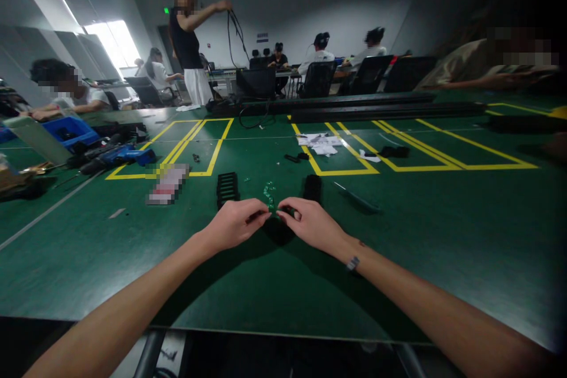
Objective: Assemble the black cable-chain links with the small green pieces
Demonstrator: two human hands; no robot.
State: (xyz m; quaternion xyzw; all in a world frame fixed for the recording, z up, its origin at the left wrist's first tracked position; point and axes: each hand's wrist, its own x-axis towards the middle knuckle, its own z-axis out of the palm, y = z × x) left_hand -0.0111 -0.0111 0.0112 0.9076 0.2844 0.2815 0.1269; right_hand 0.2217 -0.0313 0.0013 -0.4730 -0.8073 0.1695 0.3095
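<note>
L hand (239, 223) + R hand (305, 221) low over the desk (274, 301), fingertips nearly meeting, thumb to forefinger on each. Can't tell if either grips a bit or just touches; too small + blurred.

Key relation: small green bits (269, 190), in a loose, wavy row, lie approx 12 o'clock of the fingertip gap, a touch twd 11. Row's long axis runs abt 12 to 6, near end right by the fingertips; L is slightly nearer.

Flanking: black slotted holder (227, 190) at approx 10, just beyond L knuckles, long axis also abt 12–6; black block (312, 188) at approx 2, just past R hand, partly hidden. Thin tool (358, 198) w/ dim handle at abt 3, lying slantwise, apart from R hand.
</note>
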